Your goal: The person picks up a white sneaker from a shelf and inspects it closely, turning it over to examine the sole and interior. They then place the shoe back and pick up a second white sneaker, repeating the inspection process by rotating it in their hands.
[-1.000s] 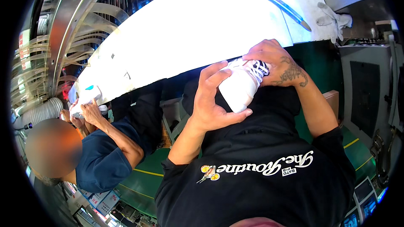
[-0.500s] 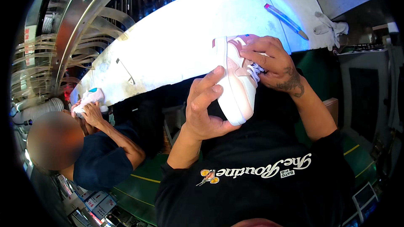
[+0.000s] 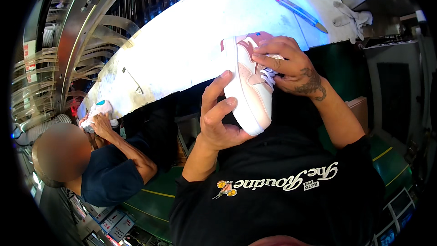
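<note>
Between my hands is a white and pale pink sneaker (image 3: 251,93) with darker rose heel parts and white laces. It is held tilted over the near edge of the worktable, its toe toward my body and its heel away. My left hand (image 3: 217,114) grips the sole side near the toe, thumb under the toe end and fingers along the sole's edge. At the collar and laces, my right hand (image 3: 287,66) wraps over the shoe's upper, fingers bent onto its side. The inside of the shoe is hidden by that hand.
The pale worktable (image 3: 182,36) carries a brush (image 3: 301,14), a white glove (image 3: 351,20) and a thin hooked tool (image 3: 132,81). Clear tubes (image 3: 111,34) line its far left. At left a co-worker (image 3: 109,173) handles another light shoe (image 3: 101,109).
The view has shifted a little, so the brush and glove sit slightly further left and higher. Both hands keep their hold on the sneaker, whose pose is almost the same.
</note>
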Available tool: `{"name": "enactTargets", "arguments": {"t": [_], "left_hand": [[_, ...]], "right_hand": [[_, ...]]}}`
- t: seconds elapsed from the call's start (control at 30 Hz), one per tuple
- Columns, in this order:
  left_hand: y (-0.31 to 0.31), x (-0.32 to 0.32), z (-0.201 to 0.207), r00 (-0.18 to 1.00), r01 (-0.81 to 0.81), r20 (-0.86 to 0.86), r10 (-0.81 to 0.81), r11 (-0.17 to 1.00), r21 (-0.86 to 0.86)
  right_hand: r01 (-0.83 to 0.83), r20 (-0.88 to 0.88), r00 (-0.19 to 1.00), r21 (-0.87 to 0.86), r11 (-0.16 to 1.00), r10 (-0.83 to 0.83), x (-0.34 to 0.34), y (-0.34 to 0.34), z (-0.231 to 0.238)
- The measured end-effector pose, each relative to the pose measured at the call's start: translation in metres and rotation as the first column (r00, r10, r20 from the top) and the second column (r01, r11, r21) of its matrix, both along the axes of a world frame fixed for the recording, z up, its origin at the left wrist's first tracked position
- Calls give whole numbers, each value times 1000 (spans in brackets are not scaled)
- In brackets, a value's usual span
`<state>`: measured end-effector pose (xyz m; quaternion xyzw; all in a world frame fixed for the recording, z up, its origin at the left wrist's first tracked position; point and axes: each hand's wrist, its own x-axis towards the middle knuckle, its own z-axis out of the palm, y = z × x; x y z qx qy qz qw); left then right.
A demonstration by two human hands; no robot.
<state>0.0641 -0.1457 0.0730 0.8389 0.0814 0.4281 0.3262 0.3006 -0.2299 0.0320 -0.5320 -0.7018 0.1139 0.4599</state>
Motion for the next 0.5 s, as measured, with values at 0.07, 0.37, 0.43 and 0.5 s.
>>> {"name": "enactTargets", "arguments": {"t": [0.07, 0.37, 0.43, 0.5], "left_hand": [[-1, 0, -1, 1000, -7, 9, 7, 1000, -5], [-3, -3, -1, 1000, -16, 18, 16, 1000, -18], [-2, -4, -3, 1000, -14, 26, 14, 1000, -21], [-1, -5, -7, 999, -12, 32, 13, 1000, -19]], "right_hand": [[2, 7, 1000, -2, 1000, -2, -1, 1, 1], [-10, 28, 1000, -32, 999, 11, -1, -1, 1], [-7, 25, 1000, -35, 999, 7, -2, -1, 2], [-2, 28, 1000, -34, 999, 3, -3, 0, 3]]}}
